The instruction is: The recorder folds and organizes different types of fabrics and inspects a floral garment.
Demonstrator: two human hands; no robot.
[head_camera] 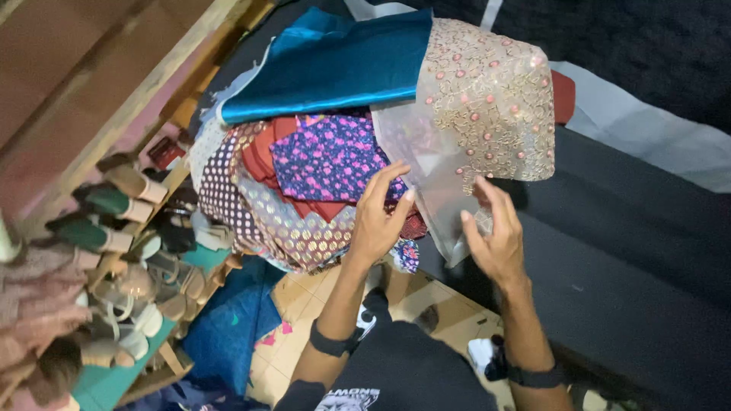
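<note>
A dark table fills the right of the frame. A fabric pile sits at centre, a beaded sheer cloth draped at upper centre. Your left hand, fingers spread, rests on the pile; your right hand hovers open beside the sheer cloth's lower edge, gripping nothing.

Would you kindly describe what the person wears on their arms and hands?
Both forearms are bare, with no gloves or rings visible. The left hand has a black band around the forearm; the right hand has a similar black band at the wrist. Short black shirt sleeves.
</note>
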